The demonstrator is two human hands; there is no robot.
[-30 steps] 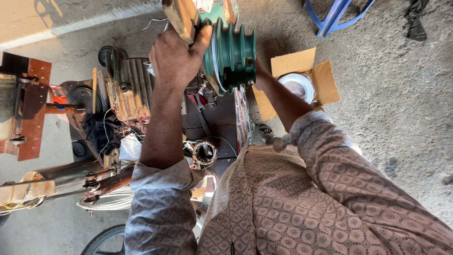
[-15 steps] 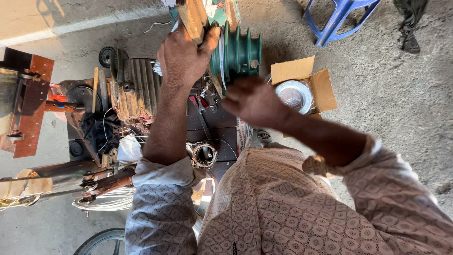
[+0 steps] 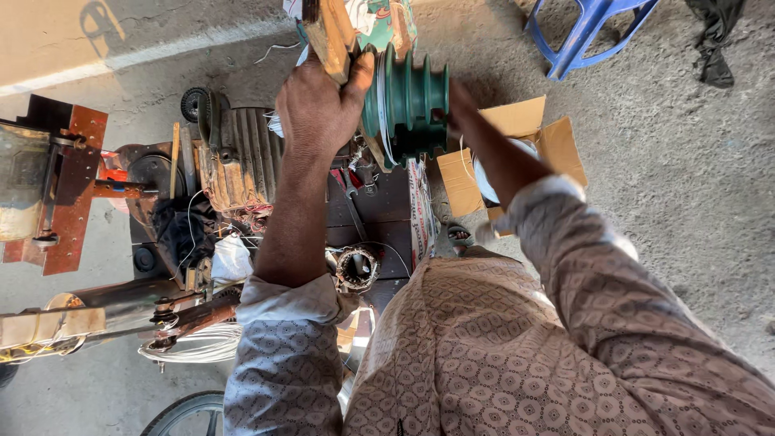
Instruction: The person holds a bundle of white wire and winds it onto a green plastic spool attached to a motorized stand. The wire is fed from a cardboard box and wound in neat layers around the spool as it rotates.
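— What carries everything here?

— A rough grey concrete floor (image 3: 686,242).

— And directly on it?

— An open cardboard box (image 3: 557,145) holding something round and white, a blue plastic stool (image 3: 589,32) near the top edge, a dark cloth (image 3: 714,44) beside it, and a rusty metal frame (image 3: 69,186) at the left.
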